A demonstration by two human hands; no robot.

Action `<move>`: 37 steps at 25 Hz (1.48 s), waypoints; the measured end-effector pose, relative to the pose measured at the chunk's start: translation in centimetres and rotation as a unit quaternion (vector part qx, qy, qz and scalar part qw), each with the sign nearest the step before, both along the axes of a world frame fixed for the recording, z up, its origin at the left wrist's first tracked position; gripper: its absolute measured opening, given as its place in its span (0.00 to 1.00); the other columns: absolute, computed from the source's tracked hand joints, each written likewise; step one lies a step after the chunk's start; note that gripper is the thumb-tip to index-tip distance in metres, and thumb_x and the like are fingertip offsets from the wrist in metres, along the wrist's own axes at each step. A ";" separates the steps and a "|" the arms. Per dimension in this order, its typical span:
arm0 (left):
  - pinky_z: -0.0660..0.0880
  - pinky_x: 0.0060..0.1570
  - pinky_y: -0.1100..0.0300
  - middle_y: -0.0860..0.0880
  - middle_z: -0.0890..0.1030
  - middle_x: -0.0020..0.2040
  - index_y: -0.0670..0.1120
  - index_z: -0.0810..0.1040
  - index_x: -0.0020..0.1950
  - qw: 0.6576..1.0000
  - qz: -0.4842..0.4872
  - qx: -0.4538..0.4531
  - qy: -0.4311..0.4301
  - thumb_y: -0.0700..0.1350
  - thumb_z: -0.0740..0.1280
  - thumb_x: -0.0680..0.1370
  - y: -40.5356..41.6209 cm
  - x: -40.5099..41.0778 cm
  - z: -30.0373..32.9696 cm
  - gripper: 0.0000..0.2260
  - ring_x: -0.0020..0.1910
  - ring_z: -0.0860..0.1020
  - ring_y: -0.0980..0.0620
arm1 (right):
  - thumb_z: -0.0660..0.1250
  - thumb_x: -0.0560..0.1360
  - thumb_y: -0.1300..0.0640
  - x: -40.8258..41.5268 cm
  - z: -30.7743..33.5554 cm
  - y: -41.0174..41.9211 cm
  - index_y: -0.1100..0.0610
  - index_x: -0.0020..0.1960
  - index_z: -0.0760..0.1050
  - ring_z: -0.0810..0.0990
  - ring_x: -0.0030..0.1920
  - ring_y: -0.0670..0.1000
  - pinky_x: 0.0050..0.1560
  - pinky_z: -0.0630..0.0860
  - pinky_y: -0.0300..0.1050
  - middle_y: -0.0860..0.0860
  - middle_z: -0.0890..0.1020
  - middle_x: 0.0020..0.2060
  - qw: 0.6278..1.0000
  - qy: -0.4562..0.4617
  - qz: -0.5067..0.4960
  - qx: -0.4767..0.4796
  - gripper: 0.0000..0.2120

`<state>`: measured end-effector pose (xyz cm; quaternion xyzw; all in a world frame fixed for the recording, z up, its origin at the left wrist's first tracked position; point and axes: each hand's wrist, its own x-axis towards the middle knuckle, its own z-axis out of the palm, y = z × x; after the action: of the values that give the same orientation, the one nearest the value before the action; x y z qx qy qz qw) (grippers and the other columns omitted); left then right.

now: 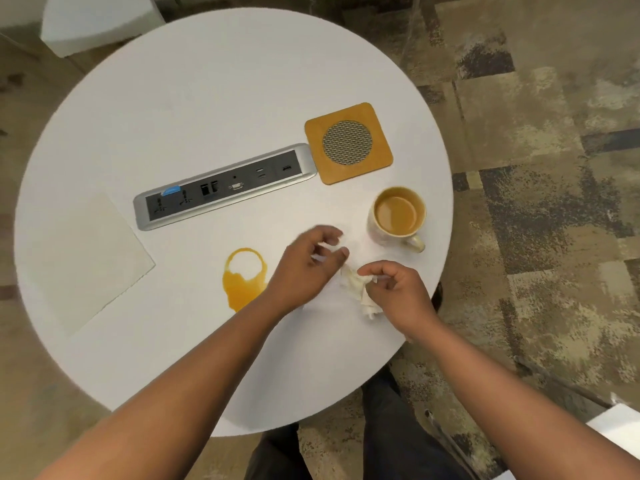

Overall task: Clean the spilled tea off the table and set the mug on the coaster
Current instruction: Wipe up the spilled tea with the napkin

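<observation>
An orange ring-shaped tea spill [242, 280] lies on the round white table [207, 81], near its front edge. Right of it, both hands work a crumpled white tissue [358, 289]. My left hand [308, 265] pinches one end of it with curled fingers. My right hand [398, 289] grips the other end. A cream mug [398, 216] full of tea stands on the table just beyond my right hand, handle towards me. The square tan coaster [348, 142] with a mesh centre lies bare behind the mug.
A silver power and data socket strip [225, 185] is set into the table's middle. A flat white napkin [76, 261] lies at the table's left. Patterned carpet surrounds the table, and my legs show below its front edge.
</observation>
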<state>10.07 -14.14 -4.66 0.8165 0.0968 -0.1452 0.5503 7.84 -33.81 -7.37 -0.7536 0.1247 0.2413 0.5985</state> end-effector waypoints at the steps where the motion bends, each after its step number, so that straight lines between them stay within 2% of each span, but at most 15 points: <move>1: 0.75 0.47 0.57 0.52 0.83 0.51 0.50 0.82 0.58 0.999 -0.006 -0.021 0.027 0.46 0.72 0.79 0.4 -0.8 0.0 0.08 0.44 0.81 0.49 | 0.69 0.74 0.66 -0.1 0.1 1.0 0.43 0.46 0.84 0.82 0.42 0.43 0.40 0.79 0.39 0.40 0.84 0.40 0.999 0.019 -0.027 0.036 0.17; 3: 0.72 0.38 0.56 0.51 0.81 0.38 0.51 0.84 0.56 0.996 -0.006 -0.066 0.066 0.45 0.72 0.79 1.1 -2.4 -0.1 0.06 0.34 0.74 0.47 | 0.69 0.75 0.68 -0.3 0.3 2.8 0.46 0.46 0.84 0.84 0.45 0.48 0.40 0.80 0.44 0.42 0.85 0.41 0.985 0.070 -0.093 0.125 0.17; 5: 0.67 0.33 0.56 0.50 0.76 0.30 0.51 0.85 0.51 0.994 0.012 -0.082 0.077 0.43 0.75 0.77 1.5 -3.5 -0.4 0.05 0.30 0.69 0.49 | 0.68 0.75 0.69 -0.5 0.5 3.8 0.49 0.45 0.85 0.84 0.43 0.50 0.37 0.79 0.44 0.47 0.86 0.41 0.962 0.123 -0.152 0.190 0.16; 8: 0.67 0.33 0.65 0.58 0.71 0.29 0.51 0.83 0.42 0.996 0.076 -0.019 0.032 0.40 0.79 0.73 1.3 -4.4 -0.8 0.07 0.28 0.67 0.59 | 0.62 0.75 0.71 -1.1 0.5 3.9 0.57 0.53 0.84 0.85 0.46 0.52 0.44 0.81 0.45 0.54 0.86 0.47 0.926 0.180 -0.163 0.288 0.16; 10: 0.65 0.31 0.69 0.58 0.68 0.28 0.52 0.81 0.39 0.994 0.113 0.005 0.015 0.41 0.79 0.72 1.0 -4.9 -0.9 0.09 0.28 0.66 0.59 | 0.62 0.73 0.75 -1.7 0.7 3.9 0.60 0.59 0.80 0.84 0.51 0.53 0.53 0.80 0.46 0.54 0.85 0.51 0.923 0.183 -0.125 0.313 0.20; 12: 0.66 0.30 0.70 0.58 0.70 0.27 0.53 0.81 0.38 0.992 0.127 0.000 0.014 0.42 0.78 0.73 0.8 -5.5 -0.8 0.10 0.27 0.66 0.59 | 0.65 0.72 0.76 -2.0 0.9 4.0 0.57 0.59 0.81 0.83 0.52 0.53 0.56 0.78 0.50 0.55 0.84 0.54 0.949 0.164 -0.096 0.252 0.22; 15: 0.70 0.33 0.65 0.58 0.77 0.32 0.51 0.82 0.41 0.989 0.145 -0.016 0.009 0.40 0.76 0.75 1.8 -6.1 -0.3 0.07 0.30 0.71 0.59 | 0.68 0.70 0.75 -1.5 1.5 4.8 0.52 0.54 0.82 0.83 0.51 0.51 0.51 0.80 0.49 0.53 0.83 0.55 0.972 0.130 -0.054 0.186 0.22; 18: 0.75 0.38 0.56 0.44 0.82 0.38 0.47 0.83 0.45 0.985 0.165 -0.034 0.026 0.33 0.72 0.75 4.9 -5.8 0.2 0.09 0.35 0.75 0.52 | 0.67 0.69 0.75 0.0 2.0 6.5 0.47 0.55 0.79 0.82 0.50 0.46 0.44 0.79 0.39 0.46 0.82 0.54 0.996 0.040 0.048 0.061 0.25; 20: 0.75 0.35 0.59 0.45 0.80 0.34 0.48 0.84 0.47 0.987 0.151 -0.024 0.038 0.31 0.70 0.74 8.0 -5.5 0.6 0.11 0.30 0.74 0.52 | 0.68 0.68 0.73 1.3 2.6 8.4 0.48 0.56 0.79 0.82 0.48 0.44 0.44 0.77 0.32 0.44 0.82 0.53 0.987 -0.079 0.132 -0.045 0.25; 21: 0.74 0.33 0.62 0.47 0.79 0.32 0.49 0.85 0.47 0.990 0.138 -0.009 0.036 0.31 0.70 0.74 9.7 -5.2 0.7 0.13 0.28 0.73 0.54 | 0.67 0.67 0.73 2.0 2.8 9.6 0.50 0.57 0.80 0.82 0.49 0.46 0.47 0.76 0.33 0.47 0.82 0.53 0.967 -0.158 0.178 -0.090 0.25; 23: 0.74 0.35 0.65 0.50 0.82 0.38 0.52 0.86 0.51 0.993 0.105 0.056 0.003 0.32 0.70 0.75 12.9 -4.5 0.8 0.15 0.29 0.72 0.60 | 0.66 0.67 0.73 3.6 2.6 12.6 0.57 0.59 0.82 0.81 0.51 0.55 0.51 0.77 0.44 0.55 0.83 0.53 0.894 -0.319 0.277 -0.151 0.23; 26: 0.72 0.48 0.67 0.53 0.84 0.49 0.51 0.85 0.61 0.983 0.062 0.166 -0.050 0.33 0.67 0.77 17.0 -2.9 0.6 0.18 0.42 0.76 0.63 | 0.67 0.71 0.70 5.9 1.6 17.1 0.63 0.58 0.82 0.78 0.45 0.64 0.42 0.77 0.52 0.61 0.83 0.47 0.777 -0.461 0.371 -0.213 0.16; 28: 0.74 0.52 0.60 0.50 0.86 0.52 0.49 0.85 0.62 0.970 0.030 0.231 -0.072 0.33 0.68 0.77 19.0 -2.2 0.0 0.18 0.49 0.80 0.54 | 0.69 0.73 0.68 7.0 0.6 19.2 0.64 0.58 0.81 0.77 0.44 0.64 0.38 0.75 0.54 0.61 0.83 0.47 0.733 -0.484 0.411 -0.243 0.14; 32: 0.76 0.52 0.54 0.43 0.87 0.54 0.46 0.85 0.62 0.954 -0.035 0.282 -0.095 0.32 0.67 0.77 20.3 -1.6 -2.0 0.18 0.52 0.82 0.41 | 0.66 0.73 0.68 7.5 -1.1 20.6 0.64 0.58 0.81 0.76 0.45 0.63 0.39 0.76 0.54 0.60 0.83 0.52 0.685 -0.489 0.464 -0.275 0.14; 37: 0.76 0.52 0.50 0.44 0.84 0.57 0.48 0.82 0.67 0.940 -0.115 0.303 -0.108 0.37 0.66 0.81 20.0 -1.4 -3.2 0.16 0.55 0.80 0.41 | 0.59 0.77 0.62 8.8 -1.4 21.0 0.56 0.61 0.80 0.73 0.48 0.58 0.49 0.73 0.53 0.51 0.84 0.54 0.639 -0.433 0.546 -0.325 0.17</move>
<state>8.67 5.87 -7.84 0.9609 -0.0186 -0.0822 0.2638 16.59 -12.82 -8.75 -0.8490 -0.5124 0.1146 0.0596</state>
